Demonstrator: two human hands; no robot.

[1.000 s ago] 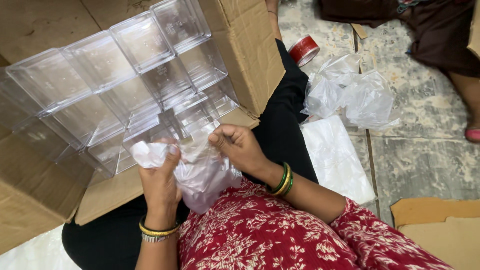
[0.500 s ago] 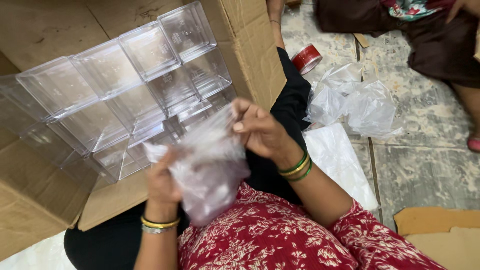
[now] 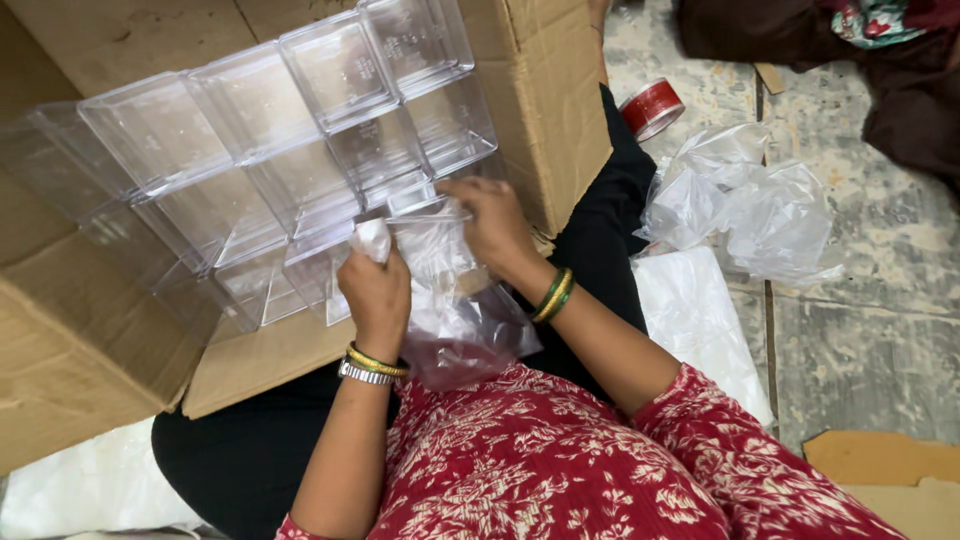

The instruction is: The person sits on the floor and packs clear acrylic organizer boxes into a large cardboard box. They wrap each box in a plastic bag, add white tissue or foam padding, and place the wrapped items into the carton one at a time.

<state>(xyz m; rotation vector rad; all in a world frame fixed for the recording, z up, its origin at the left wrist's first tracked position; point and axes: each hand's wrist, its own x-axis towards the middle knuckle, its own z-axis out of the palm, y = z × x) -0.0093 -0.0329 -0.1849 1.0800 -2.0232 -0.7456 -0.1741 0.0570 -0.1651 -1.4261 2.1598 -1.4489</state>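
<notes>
Both hands' fingers [image 3: 470, 195] vanish behind the crumpled clear bag [image 3: 455, 310].

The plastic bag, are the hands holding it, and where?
Yes. Both hands grip the clear plastic bag at its top: left hand on the bunched edge, right hand on the opposite edge.

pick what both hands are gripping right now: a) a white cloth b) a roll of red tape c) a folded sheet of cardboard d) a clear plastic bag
d: the left hand and the right hand both pinch the clear plastic bag in front of the carton of clear plastic boxes, while the red tape roll lies untouched on the floor.
</notes>
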